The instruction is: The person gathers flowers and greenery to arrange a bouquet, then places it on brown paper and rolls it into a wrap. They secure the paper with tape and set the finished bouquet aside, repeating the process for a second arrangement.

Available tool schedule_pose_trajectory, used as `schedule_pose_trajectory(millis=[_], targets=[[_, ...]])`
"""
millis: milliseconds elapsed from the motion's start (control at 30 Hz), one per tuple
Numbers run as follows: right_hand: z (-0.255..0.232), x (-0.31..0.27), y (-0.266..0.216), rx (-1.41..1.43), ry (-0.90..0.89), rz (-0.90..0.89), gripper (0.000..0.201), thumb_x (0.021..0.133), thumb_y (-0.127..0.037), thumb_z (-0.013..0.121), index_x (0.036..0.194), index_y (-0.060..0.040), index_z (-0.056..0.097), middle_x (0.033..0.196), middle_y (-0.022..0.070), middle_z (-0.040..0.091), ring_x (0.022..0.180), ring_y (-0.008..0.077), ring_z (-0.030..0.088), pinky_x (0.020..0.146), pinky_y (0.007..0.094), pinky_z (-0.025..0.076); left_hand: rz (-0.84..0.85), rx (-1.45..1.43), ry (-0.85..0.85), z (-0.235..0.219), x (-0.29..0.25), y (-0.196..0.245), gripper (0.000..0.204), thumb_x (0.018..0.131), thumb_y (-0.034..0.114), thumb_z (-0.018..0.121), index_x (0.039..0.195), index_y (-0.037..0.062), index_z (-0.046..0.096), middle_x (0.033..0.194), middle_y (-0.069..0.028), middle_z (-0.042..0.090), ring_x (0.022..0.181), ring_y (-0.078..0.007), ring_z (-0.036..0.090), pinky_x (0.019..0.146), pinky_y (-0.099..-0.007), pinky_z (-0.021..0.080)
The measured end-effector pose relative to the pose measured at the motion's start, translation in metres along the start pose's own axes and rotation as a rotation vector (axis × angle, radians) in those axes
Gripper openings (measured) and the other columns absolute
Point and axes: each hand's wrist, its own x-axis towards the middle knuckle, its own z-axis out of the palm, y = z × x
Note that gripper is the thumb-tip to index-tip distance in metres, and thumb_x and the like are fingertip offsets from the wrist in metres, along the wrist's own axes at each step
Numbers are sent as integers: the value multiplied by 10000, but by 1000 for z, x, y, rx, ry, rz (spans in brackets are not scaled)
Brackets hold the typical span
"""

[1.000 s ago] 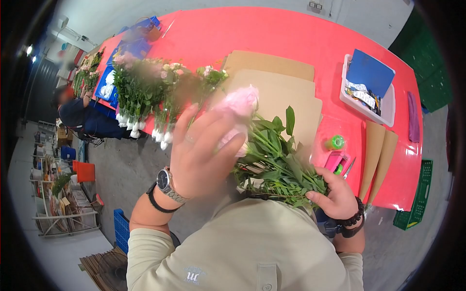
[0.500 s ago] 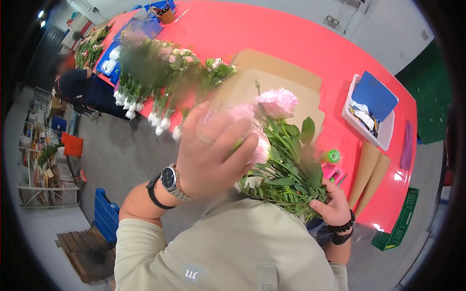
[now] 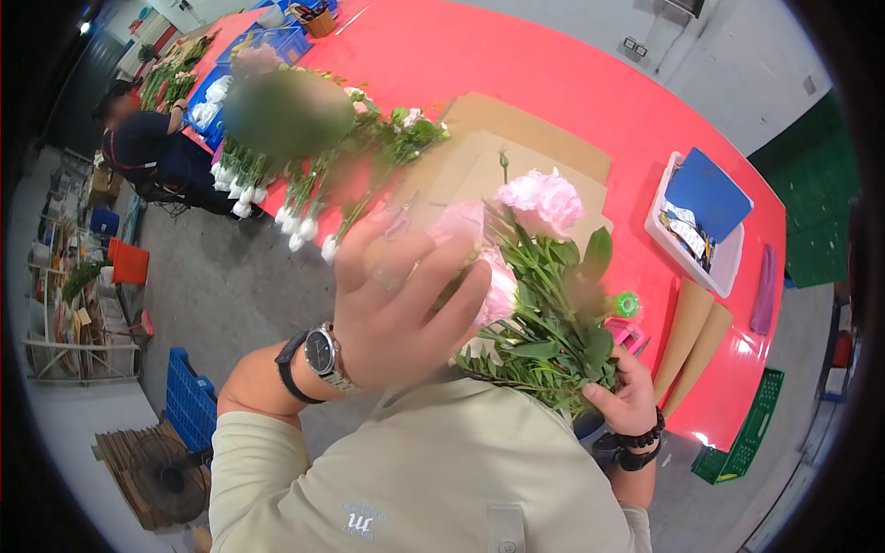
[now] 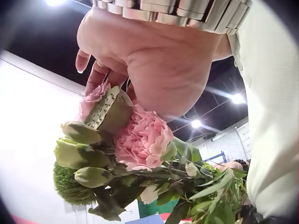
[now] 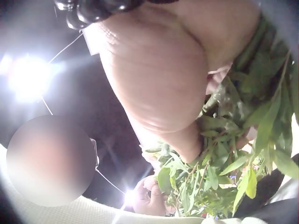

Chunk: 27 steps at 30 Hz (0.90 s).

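A bouquet with a ruffled pink bloom (image 3: 544,205) and leafy green stems is held before the person's chest. The left hand (image 3: 401,300), wearing a steel watch, curls its fingers about the flower heads. In the left wrist view, its fingers reach behind a pitted lotus seed pod (image 4: 112,112); its thumb is hidden behind a pink carnation (image 4: 142,139). Pale green buds (image 4: 74,154) and a fuzzy green ball flower (image 4: 72,186) stand beside these. Lower down, the right hand (image 3: 631,396) grips the stems, its thumb across the leaves (image 5: 224,154).
Brown wrapping paper (image 3: 516,129) lies on the pink table (image 3: 452,46) beyond the bouquet. To the right are a white bin (image 3: 728,263), green tape (image 3: 627,304) and rolled brown paper (image 3: 687,341). Flower bunches (image 3: 396,152) lie at left, near a seated person (image 3: 147,147).
The head view has turned, shifting the background leftward. The pink blooms have moved right and show more beside the left fingers. The right hand keeps its grip on the stems.
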Motion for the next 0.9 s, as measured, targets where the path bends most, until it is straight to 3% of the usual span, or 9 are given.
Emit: schedule_pose_trajectory(millis=[100, 300, 333, 433, 567, 667, 767, 800, 900], targets=[[2, 2, -1, -61, -6, -66, 549, 945, -10, 743, 1436, 65, 507, 1316, 102, 662, 1199, 162, 628, 1053, 326, 484, 4, 0, 7, 2, 1, 0, 421, 696, 334, 780, 1058, 121, 748, 1174, -50, 698, 1018, -246, 631, 1132, -577, 331], [-1, 3, 1, -384, 117, -96, 492, 912, -50, 772, 1350, 61, 577, 1213, 156, 718, 1112, 216, 692, 974, 341, 522, -93, -156, -86, -3, 7, -5, 550, 788, 346, 793, 1254, 79, 671, 1363, -160, 616, 1263, -355, 570, 1164, -568, 311], [-2, 6, 0, -475, 145, -130, 507, 873, -65, 787, 1326, 53, 593, 1161, 203, 721, 1055, 299, 717, 927, 371, 541, -96, -210, -113, -6, 7, -10, 614, 865, 383, 766, 1341, 30, 603, 1426, -208, 563, 1349, -394, 508, 1162, -555, 325], [-10, 4, 14, -665, 288, -198, 537, 832, -49, 788, 1323, 50, 595, 1154, 226, 710, 1036, 370, 709, 911, 400, 547, -272, -485, 40, 15, -23, -16, 635, 900, 394, 740, 1366, -4, 575, 1417, -223, 568, 1340, -397, 520, 1153, -520, 351], [-11, 9, 12, -984, 455, -424, 580, 728, 19, 782, 1286, 16, 622, 1012, 217, 681, 904, 408, 673, 791, 435, 540, -634, -776, -53, 62, -87, -17, 479, 971, 222, 674, 1360, -36, 571, 1332, -154, 628, 1248, -250, 583, 1083, -390, 433], [-13, 10, 13, -1040, 499, -491, 584, 699, 41, 775, 1263, 4, 631, 959, 205, 660, 859, 398, 657, 745, 438, 528, -994, -1053, -419, 105, -144, -18, 460, 923, 190, 735, 1323, 2, 610, 1268, -150, 676, 1155, -238, 653, 971, -392, 525], [-15, 10, 16, -948, 482, -548, 572, 697, 48, 767, 1252, 8, 631, 958, 198, 660, 846, 405, 650, 733, 433, 527, -864, -1319, -593, 130, -157, -9, 342, 978, 43, 648, 1318, 9, 621, 1142, -26, 715, 1037, -114, 656, 911, -298, 522], [-20, 8, 19, -876, 430, -517, 541, 747, 26, 777, 1265, 18, 622, 989, 183, 683, 876, 341, 684, 767, 401, 543, -788, -1319, -526, 139, -156, 0, 357, 972, 48, 676, 1324, 27, 624, 1177, -29, 721, 1055, -127, 664, 920, -316, 531], [-25, 2, 33, -440, 309, -264, 466, 845, -28, 781, 1275, 31, 612, 1056, 145, 719, 951, 237, 703, 834, 358, 549, -757, -1400, -731, 133, -121, 12, 366, 962, 43, 689, 1322, 34, 627, 1216, -58, 722, 1067, -121, 666, 927, -324, 534]])
